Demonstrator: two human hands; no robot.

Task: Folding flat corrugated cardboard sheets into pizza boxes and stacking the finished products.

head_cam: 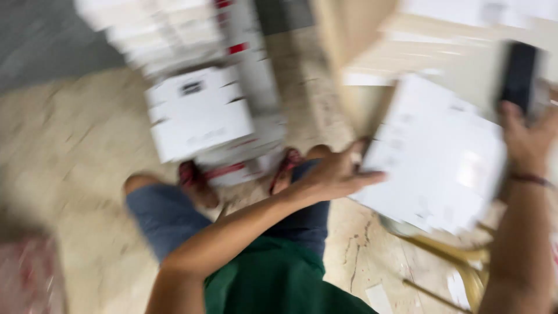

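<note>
Holding one flat white box (433, 160) between both hands, right of frame centre: left hand (334, 174) pressed to its left edge with fingers spread, right hand (526, 136) on the upper right edge, so the box is braced from two sides and tilted. A dark phone-like object (518, 75) sits above the right hand; blur hides whether it is gripped. Stack of white boxes (197, 110) on the floor, upper left; count unreadable, at least two. Two sandalled feet visible

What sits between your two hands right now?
In the head view, a flat white cardboard box spans the gap: left hand grips its near edge, right hand its far edge beside a black phone-like slab.
</note>
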